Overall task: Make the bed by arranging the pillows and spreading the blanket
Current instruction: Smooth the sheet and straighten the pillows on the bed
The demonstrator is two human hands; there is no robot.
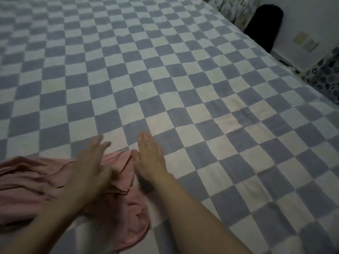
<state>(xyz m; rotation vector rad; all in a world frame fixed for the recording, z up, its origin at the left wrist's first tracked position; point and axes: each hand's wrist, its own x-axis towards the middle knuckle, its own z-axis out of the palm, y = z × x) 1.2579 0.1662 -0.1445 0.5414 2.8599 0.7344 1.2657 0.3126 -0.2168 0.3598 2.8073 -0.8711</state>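
Observation:
A blue-and-white checkered blanket point(165, 70) lies spread over the whole bed, with slight creases near the lower right. A crumpled pink cloth point(33, 182) sits on it at the lower left. My left hand point(91, 167) hovers over or rests on the pink cloth, fingers apart and blurred. My right hand point(149, 158) lies flat, palm down, on the blanket just right of the pink cloth, fingers together and straight. Neither hand holds anything. No pillow is in view.
The bed's right edge runs diagonally from the top to the right side. Beyond it stand a white wall point(311, 19), a dark arched shape point(264, 24), and patterned fabric at the top right point(236, 8) and right edge point(326, 77).

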